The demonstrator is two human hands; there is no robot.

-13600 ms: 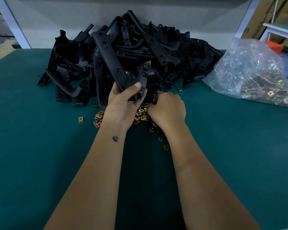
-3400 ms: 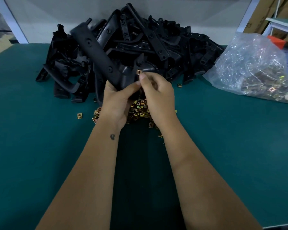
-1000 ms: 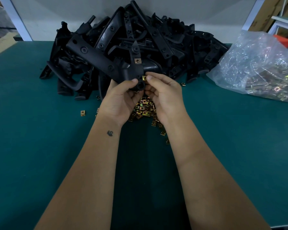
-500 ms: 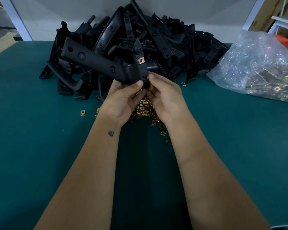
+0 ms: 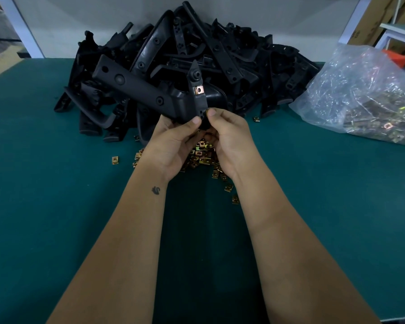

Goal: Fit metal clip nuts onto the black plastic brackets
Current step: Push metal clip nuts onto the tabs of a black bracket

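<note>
Fingers of both hands pinch a black plastic bracket above the loose clip nuts, left hand gripping its lower corner, right hand pressing the edge below one fitted clip nut, bracket pile behind.

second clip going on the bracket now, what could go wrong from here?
1. The right hand pinches a small clip nut at the held bracket edge; it could slip into the loose clips below.
2. Only the left hand grip steadies the long bracket; pushing may twist it.
3. The seated clip could be knocked.
</note>
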